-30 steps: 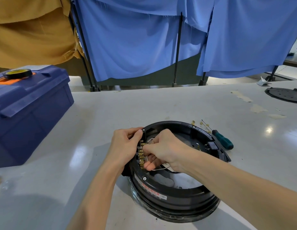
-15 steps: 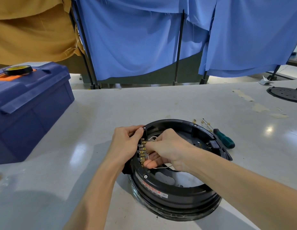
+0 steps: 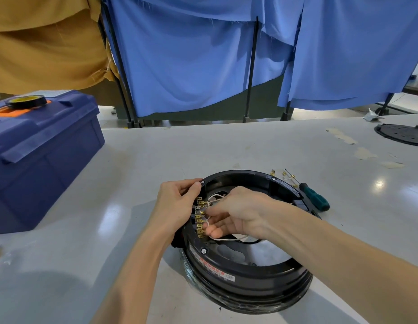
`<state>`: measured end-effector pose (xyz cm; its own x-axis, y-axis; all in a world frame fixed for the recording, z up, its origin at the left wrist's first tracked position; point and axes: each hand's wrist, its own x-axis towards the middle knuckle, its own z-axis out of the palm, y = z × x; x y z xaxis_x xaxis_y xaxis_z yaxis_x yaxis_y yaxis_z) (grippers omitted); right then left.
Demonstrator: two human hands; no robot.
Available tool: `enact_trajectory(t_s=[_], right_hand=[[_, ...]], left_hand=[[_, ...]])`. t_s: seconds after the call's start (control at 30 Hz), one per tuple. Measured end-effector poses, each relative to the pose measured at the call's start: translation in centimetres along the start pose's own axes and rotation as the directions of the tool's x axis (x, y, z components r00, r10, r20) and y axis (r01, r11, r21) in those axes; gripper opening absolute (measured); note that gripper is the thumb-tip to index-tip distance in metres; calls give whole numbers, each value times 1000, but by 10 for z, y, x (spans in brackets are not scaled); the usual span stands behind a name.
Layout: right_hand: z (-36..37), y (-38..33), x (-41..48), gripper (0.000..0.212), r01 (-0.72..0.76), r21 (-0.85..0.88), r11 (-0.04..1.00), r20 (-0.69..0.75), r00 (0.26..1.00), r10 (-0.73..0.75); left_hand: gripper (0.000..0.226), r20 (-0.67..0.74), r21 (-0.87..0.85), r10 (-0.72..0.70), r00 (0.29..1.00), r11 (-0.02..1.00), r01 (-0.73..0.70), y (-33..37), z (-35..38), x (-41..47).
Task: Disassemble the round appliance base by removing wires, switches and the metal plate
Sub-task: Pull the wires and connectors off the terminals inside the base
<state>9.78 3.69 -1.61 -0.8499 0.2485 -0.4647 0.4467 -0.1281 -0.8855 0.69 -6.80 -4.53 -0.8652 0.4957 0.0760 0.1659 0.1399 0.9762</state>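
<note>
Hands: left hand (image 3: 177, 203) grips round base (image 3: 250, 274) rim; right hand (image 3: 240, 212) pinches white wires (image 3: 216, 195) at brass terminals (image 3: 199, 215), covering the interior. Base mid-bench (image 3: 226, 148). Just beside: green screwdriver (image 3: 315, 200). Left: blue toolbox (image 3: 39, 150), tape roll (image 3: 25, 101) atop.

We see person only as two hands, two forearms. We note left hand (image 3: 177, 206) bare, right hand (image 3: 243, 213) bare. Forearms bare along whole visible length, as far as view reaches. Wrists slim, uncovered. Right fingertips (image 3: 212, 233) slightly blurred; nails too small to judge.
</note>
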Motion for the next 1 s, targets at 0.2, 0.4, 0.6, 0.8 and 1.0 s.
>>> enact_trajectory(t_s=[0.2,0.4,0.6,0.8,1.0], right_hand=[[-2,2,-2,8,-7,39,999,11,1000,7],[6,0,1,20,47,-43,998,-184,981,-54],[11,-1,7,22,43,-94,995,-324,943,-71],[15,0,9,20,57,-29,998,-370,927,-64],[21,-1,14,22,42,-75,996,-396,916,-68]], left_hand=[[21,3,-4,-1,1000,1000,1,-1,0,1],[21,0,-10,2,1000,1000,-2,-1,1,0],[22,7,-21,-18,1000,1000,18,0,0,-1],[22,6,-15,-6,1000,1000,6,1,1,0],[22,13,-26,-22,1000,999,22,0,0,0]])
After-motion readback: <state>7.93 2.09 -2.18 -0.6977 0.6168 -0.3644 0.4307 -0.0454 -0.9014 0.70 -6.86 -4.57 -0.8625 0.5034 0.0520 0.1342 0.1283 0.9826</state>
